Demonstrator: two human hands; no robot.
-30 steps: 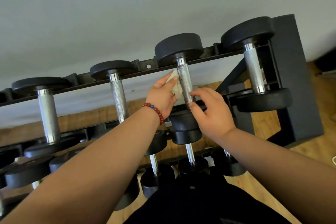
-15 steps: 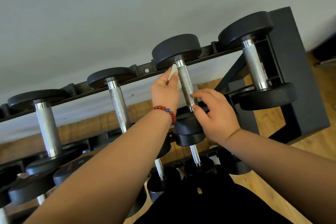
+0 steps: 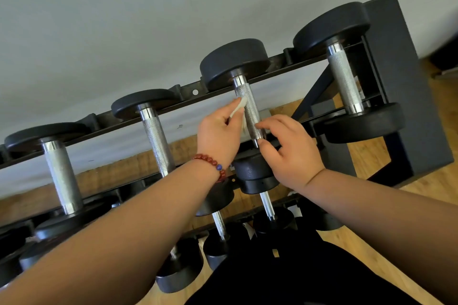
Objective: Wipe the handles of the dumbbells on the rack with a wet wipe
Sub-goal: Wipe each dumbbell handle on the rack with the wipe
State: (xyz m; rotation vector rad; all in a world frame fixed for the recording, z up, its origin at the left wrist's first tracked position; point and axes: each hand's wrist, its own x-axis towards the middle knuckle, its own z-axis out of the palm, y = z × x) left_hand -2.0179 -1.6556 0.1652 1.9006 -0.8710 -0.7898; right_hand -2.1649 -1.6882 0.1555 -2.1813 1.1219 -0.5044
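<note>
Several black dumbbells with knurled steel handles lie across the top tier of a black rack (image 3: pixel 104 120). My left hand (image 3: pixel 218 134), a red bead bracelet on its wrist, pinches a white wet wipe (image 3: pixel 240 106) against the left side of the third dumbbell's handle (image 3: pixel 249 106). My right hand (image 3: pixel 290 148) holds the lower end of that same handle between thumb and fingers. The wipe is partly hidden by my fingers.
Other handles lie at the left (image 3: pixel 62 173), centre-left (image 3: pixel 157 141) and far right (image 3: pixel 345 82). Smaller dumbbells (image 3: pixel 266 202) sit on the lower tier. A grey wall rises behind the rack; wooden floor (image 3: pixel 436 195) runs to the right.
My left hand has slid the wipe along the third handle, up toward the far head and a little back down. My right hand keeps its grip at the handle's near end.
</note>
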